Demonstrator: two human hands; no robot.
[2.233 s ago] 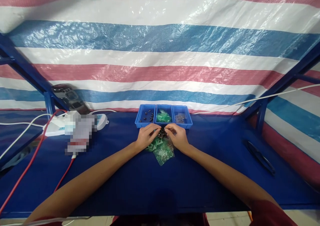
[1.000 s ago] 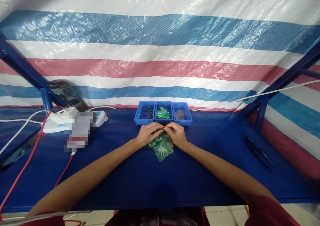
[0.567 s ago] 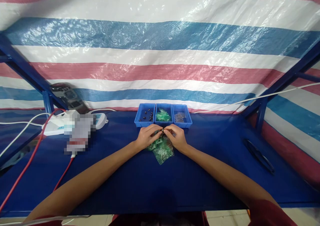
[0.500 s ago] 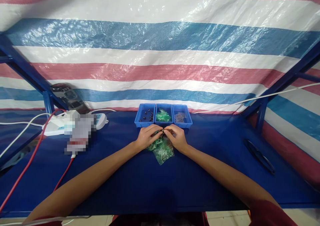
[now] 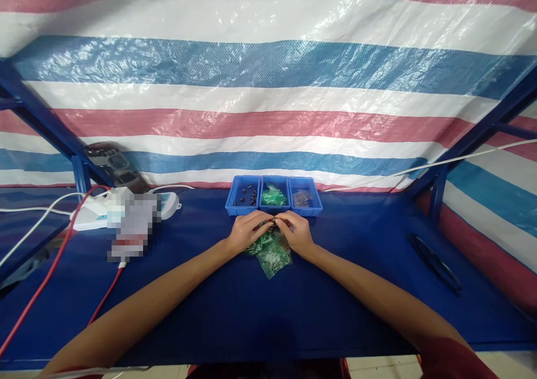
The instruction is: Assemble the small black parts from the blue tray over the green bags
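My left hand [image 5: 247, 231] and my right hand [image 5: 297, 232] meet over the blue table, fingertips pinched close together. Between them is something small and dark that I cannot make out. Just below the fingers lie clear plastic bags with green print [image 5: 273, 259], partly covered by the hands; whether the fingers also grip a bag is hidden. Right behind the hands stand three blue bins side by side. The left bin [image 5: 229, 203] has several small dark screw-like parts, the middle bin [image 5: 274, 207] green plastic packets, and the right bin [image 5: 315, 208] small clear greyish packets.
On the left are a white power strip [image 5: 170, 204], a blurred-out device with a red cable [image 5: 115, 281], and a dark bottle-like object [image 5: 115, 164]. Dark folded glasses or a similar object [image 5: 436, 264] lies far right. Striped sheeting [image 5: 268, 124] hangs behind, between blue frame posts.
Almost nothing differs. The view has tilted slightly, and both hands stay pinched together at the same place above the bags.
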